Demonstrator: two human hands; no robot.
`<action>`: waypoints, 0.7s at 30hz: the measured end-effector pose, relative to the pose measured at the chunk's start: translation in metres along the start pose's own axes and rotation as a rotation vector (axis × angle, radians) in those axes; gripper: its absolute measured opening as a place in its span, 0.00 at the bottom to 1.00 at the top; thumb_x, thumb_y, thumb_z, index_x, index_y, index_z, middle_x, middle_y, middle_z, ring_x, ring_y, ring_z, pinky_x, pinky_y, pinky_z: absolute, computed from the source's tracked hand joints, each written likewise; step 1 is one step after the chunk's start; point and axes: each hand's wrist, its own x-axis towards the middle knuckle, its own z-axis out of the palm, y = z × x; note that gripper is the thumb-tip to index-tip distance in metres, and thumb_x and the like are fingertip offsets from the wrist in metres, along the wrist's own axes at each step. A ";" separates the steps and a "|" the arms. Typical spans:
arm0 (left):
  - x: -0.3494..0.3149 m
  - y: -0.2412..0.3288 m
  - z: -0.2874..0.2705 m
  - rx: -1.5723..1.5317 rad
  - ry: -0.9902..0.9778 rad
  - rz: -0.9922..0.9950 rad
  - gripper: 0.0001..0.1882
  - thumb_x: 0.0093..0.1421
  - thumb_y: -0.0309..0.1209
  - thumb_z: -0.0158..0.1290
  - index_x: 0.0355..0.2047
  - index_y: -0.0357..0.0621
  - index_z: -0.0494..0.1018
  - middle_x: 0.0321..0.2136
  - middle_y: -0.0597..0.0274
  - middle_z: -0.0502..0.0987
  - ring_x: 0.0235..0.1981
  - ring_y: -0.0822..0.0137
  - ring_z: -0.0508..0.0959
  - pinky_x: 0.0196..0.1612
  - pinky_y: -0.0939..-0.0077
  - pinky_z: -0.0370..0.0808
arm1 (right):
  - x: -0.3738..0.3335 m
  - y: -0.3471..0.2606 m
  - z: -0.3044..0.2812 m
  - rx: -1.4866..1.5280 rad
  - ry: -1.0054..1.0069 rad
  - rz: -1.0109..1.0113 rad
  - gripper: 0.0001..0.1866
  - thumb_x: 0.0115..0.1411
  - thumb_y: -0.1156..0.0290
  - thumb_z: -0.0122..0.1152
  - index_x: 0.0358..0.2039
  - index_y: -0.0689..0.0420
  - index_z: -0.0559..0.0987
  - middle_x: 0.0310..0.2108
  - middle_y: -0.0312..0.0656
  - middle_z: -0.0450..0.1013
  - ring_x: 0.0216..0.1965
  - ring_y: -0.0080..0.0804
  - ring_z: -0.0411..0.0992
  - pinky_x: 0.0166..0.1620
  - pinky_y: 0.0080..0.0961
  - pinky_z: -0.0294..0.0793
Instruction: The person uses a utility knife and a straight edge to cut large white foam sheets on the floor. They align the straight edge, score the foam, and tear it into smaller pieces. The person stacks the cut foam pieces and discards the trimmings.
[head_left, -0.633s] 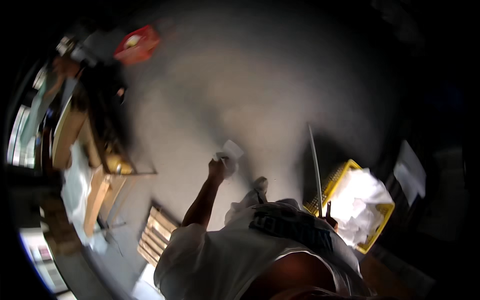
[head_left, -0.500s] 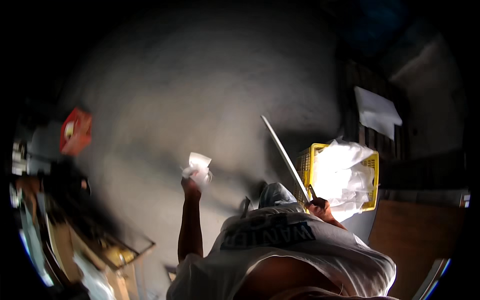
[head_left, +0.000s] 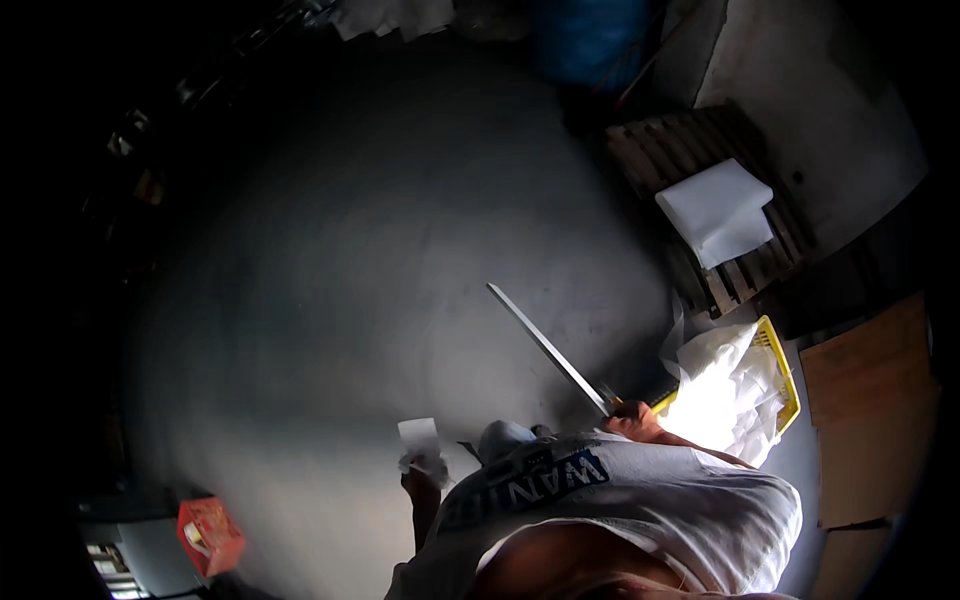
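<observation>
My left hand (head_left: 419, 483) is closed around a crumpled piece of thin white sheet (head_left: 420, 436), which sticks up above the fingers. A long, straight, pale bar (head_left: 546, 348) juts from my right hand (head_left: 632, 421) toward the far left, its far end over the floor. The fingers of that hand are wrapped round the bar's near end. Something small and thin shows beside the bar at the right hand, too dark to name. Just right of this hand is a yellow plastic crate (head_left: 787, 380), filled with brightly lit, crumpled white sheets (head_left: 728, 372).
A folded white sheet (head_left: 715, 210) lies on a slatted wooden pallet (head_left: 650, 150) at the far right. Brown boards (head_left: 868, 410) stand near the right edge. A red box (head_left: 215, 535) sits on the floor at lower left, and a blue barrel-like object (head_left: 587, 40) stands at the back.
The view has turned to the left-hand side's far floor; pallet and barrel show more fully. My left hand has come closer to my body, still holding the white sheet. The bar stays in my right hand.
</observation>
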 end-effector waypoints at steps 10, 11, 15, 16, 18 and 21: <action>0.330 0.176 0.244 0.481 -0.210 0.388 0.12 0.58 0.27 0.51 0.43 0.39 0.72 0.35 0.56 0.75 0.31 0.60 0.77 0.30 0.63 0.76 | 0.199 -0.124 -0.082 -0.090 0.199 0.248 0.10 0.46 0.71 0.69 0.28 0.62 0.81 0.23 0.39 0.77 0.26 0.17 0.69 0.30 0.27 0.72; 0.361 0.198 0.282 0.482 -0.327 0.471 0.14 0.57 0.25 0.52 0.45 0.38 0.72 0.38 0.55 0.75 0.33 0.60 0.77 0.33 0.62 0.78 | 0.204 -0.158 -0.097 0.039 0.228 0.285 0.15 0.45 0.66 0.68 0.29 0.63 0.80 0.24 0.42 0.77 0.26 0.20 0.70 0.30 0.28 0.72; 0.409 0.256 0.425 0.421 -0.468 0.322 0.16 0.55 0.20 0.52 0.46 0.35 0.71 0.40 0.53 0.76 0.34 0.61 0.78 0.35 0.64 0.79 | 0.223 -0.195 -0.128 -0.024 0.340 0.269 0.23 0.44 0.54 0.66 0.29 0.63 0.78 0.23 0.47 0.74 0.25 0.33 0.72 0.32 0.33 0.72; 0.407 0.252 0.448 0.467 -0.411 0.298 0.16 0.55 0.20 0.53 0.45 0.34 0.71 0.40 0.53 0.76 0.34 0.61 0.78 0.35 0.64 0.79 | 0.217 -0.192 -0.128 -0.057 0.372 0.270 0.22 0.44 0.54 0.66 0.29 0.62 0.78 0.23 0.46 0.74 0.25 0.34 0.72 0.31 0.34 0.72; 0.461 0.291 0.559 0.592 -0.497 0.287 0.15 0.55 0.21 0.54 0.44 0.35 0.71 0.40 0.55 0.76 0.35 0.64 0.78 0.38 0.67 0.78 | 0.296 -0.225 -0.156 -0.018 0.380 0.156 0.20 0.45 0.54 0.66 0.29 0.60 0.78 0.24 0.46 0.74 0.26 0.35 0.73 0.32 0.35 0.73; 0.544 0.291 0.696 0.632 -0.566 0.381 0.15 0.56 0.22 0.56 0.44 0.36 0.72 0.39 0.59 0.77 0.37 0.68 0.78 0.41 0.72 0.76 | 0.407 -0.209 -0.165 0.098 0.352 0.217 0.17 0.50 0.54 0.63 0.28 0.56 0.79 0.27 0.46 0.76 0.32 0.34 0.75 0.37 0.33 0.73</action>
